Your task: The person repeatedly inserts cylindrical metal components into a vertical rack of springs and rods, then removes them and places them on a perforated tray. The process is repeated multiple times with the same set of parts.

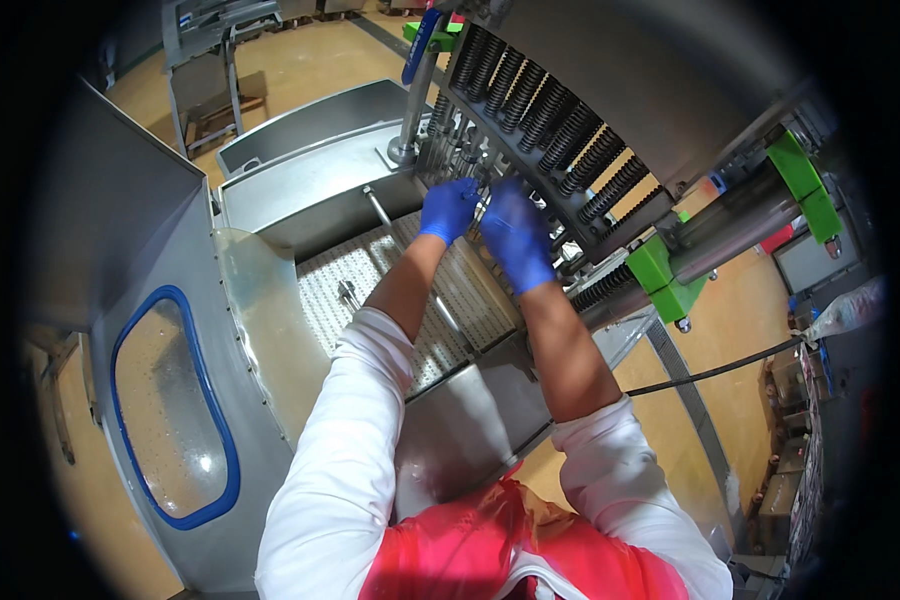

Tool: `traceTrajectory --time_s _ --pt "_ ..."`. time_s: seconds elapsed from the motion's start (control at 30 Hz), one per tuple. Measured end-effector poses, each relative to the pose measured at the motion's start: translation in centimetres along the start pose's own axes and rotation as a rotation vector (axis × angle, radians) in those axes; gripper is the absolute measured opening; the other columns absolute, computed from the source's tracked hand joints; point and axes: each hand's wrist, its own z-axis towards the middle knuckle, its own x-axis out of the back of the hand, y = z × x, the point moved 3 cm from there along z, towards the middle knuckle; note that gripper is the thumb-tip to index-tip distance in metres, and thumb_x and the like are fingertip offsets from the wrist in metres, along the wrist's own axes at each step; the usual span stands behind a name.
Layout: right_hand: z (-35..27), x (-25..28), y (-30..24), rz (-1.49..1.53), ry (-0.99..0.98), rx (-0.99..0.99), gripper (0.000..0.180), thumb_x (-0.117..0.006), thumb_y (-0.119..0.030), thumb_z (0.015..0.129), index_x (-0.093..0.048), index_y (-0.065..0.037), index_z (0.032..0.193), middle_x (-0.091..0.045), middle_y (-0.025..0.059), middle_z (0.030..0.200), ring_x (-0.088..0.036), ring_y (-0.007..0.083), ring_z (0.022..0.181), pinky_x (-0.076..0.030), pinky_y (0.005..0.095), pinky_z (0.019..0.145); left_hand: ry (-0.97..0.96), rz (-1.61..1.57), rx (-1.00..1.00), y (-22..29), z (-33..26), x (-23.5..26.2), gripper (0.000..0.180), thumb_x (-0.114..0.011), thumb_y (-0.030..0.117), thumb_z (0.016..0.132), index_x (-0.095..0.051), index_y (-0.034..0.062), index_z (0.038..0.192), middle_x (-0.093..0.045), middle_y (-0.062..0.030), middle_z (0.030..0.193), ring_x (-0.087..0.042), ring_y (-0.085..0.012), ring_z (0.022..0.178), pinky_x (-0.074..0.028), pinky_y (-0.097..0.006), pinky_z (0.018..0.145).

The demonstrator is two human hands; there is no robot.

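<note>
Both my hands wear blue gloves and reach into a steel machine, just below a slanted row of dark coil springs (545,110). My left hand (450,209) is closed, its fingers curled in among metal rods and fittings (465,150); what they grip is hidden. Right beside it, my right hand (516,235) is smeared by motion, and its fingers cannot be made out. Under my forearms lies a white perforated bed (365,280), crossed by a thin steel bar (382,215). A small metal fitting (348,294) rests on the bed near my left forearm.
On the left stands a steel cover with a blue-rimmed window (235,440). Thick steel columns (735,235) with green clamps (665,278) flank the springs on the right. A black cable (715,374) runs off to the right above the tan floor (695,450). A metal frame (205,100) stands behind.
</note>
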Motion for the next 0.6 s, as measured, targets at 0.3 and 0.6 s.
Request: traceTrajectory --time_s 0.3,0.6 --pt "2.2 5.5 -5.5 0.032 0.103 0.057 0.012 -0.054 -0.011 0.096 -0.062 -0.002 0.1 -0.065 0.0267 0.073 -0.07 0.0393 0.07 -0.054 0.0441 0.054 0.054 -0.011 -0.015 -1.3 0.0 0.6 0.03 -0.068 0.027 0.086 -0.075 0.0098 0.111 -0.071 -0.0225 0.103 -0.068 -0.0407 0.095 -0.055 -0.047 0.085" --pt "2.8 6.2 -6.1 0.126 0.117 -0.014 0.014 -0.055 -0.013 0.097 -0.064 -0.003 0.095 -0.067 0.0216 0.07 -0.068 0.0392 0.061 -0.054 0.048 0.054 0.08 0.032 0.001 -1.9 -0.1 1.1 0.036 -0.068 0.027 0.088 -0.074 0.0112 0.119 -0.072 -0.0223 0.104 -0.069 -0.0397 0.098 -0.055 -0.046 0.088"
